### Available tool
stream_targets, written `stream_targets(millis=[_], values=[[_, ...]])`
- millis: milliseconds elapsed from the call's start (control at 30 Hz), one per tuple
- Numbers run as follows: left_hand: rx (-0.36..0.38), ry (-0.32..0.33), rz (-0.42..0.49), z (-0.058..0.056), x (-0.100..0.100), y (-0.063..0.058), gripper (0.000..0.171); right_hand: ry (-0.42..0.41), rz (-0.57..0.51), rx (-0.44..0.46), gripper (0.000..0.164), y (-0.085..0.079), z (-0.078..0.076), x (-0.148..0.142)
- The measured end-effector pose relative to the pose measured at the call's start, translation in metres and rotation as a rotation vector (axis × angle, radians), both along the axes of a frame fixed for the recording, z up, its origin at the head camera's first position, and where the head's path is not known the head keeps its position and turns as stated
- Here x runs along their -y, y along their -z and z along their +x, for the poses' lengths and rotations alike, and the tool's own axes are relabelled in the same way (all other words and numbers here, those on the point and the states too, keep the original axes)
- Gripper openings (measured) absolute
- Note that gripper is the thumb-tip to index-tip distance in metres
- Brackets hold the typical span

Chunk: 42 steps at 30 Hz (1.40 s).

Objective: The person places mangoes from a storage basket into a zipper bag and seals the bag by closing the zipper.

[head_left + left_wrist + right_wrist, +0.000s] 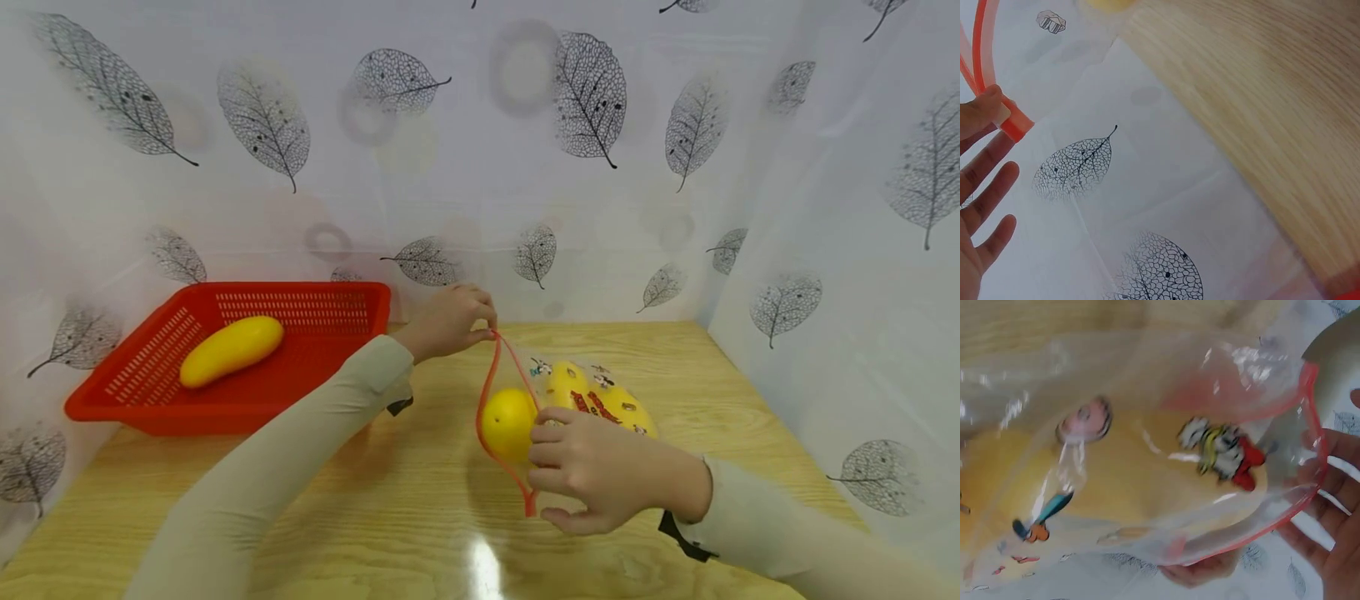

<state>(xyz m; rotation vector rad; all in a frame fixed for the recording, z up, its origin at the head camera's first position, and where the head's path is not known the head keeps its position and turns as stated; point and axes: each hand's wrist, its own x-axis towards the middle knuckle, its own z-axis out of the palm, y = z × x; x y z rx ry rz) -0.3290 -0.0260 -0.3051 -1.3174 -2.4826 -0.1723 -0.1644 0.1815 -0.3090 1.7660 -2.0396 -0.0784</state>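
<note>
A clear zip bag (592, 400) printed with small cartoon figures lies on the table, its red-edged mouth spread towards the left. Thumb and fingertips of my left hand (453, 321) pinch the red strip at the upper end of that mouth. My right hand (600, 462) is at the near side of the mouth, its bent fingers gripping the red edge. Just inside the mouth shows a round yellow fruit (508, 423) with a small dark spot. Deeper in the bag, several yellow fruits (567, 379) show through the plastic.
On the left stands a red plastic basket (300, 412) with slotted sides, and one long yellow fruit (232, 350) lies in it. A white curtain (465, 192) with leaf prints hangs behind the wooden table (420, 517) and along its right side.
</note>
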Motion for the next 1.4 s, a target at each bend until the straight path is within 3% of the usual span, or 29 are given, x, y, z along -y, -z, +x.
stream_targets(millis=[200, 333, 467, 567, 767, 967, 1133, 1400], values=[[0.018, -0.018, 0.007, 0.000, -0.003, -0.003, 0.016, 0.177, -0.017, -0.093, 0.035, 0.000, 0.012, -0.001], [0.046, -0.038, 0.046, -0.001, -0.005, -0.004, 0.015, 0.297, -0.019, -0.133, 0.026, -0.013, 0.011, -0.010], [0.061, -0.060, 0.137, -0.002, -0.007, -0.009, 0.013, 0.365, -0.045, -0.174, 0.016, -0.036, 0.002, -0.029], [0.018, -0.080, 0.216, -0.001, -0.010, -0.022, 0.012, 0.397, -0.069, -0.208, 0.011, -0.059, -0.011, -0.047], [-0.112, -0.138, 0.349, 0.006, -0.017, -0.058, 0.015, 0.451, -0.111, -0.247, 0.011, -0.104, -0.039, -0.086], [-0.185, -0.150, 0.500, 0.016, -0.022, -0.085, 0.016, 0.444, -0.163, -0.211, 0.025, -0.132, -0.054, -0.115], [-0.190, -0.145, 0.520, 0.020, -0.022, -0.088, 0.016, 0.407, -0.166, -0.192, 0.030, -0.127, -0.060, -0.125], [-0.151, -0.147, 0.424, 0.016, -0.018, -0.068, 0.015, 0.364, -0.150, -0.175, 0.040, -0.092, -0.073, -0.128]])
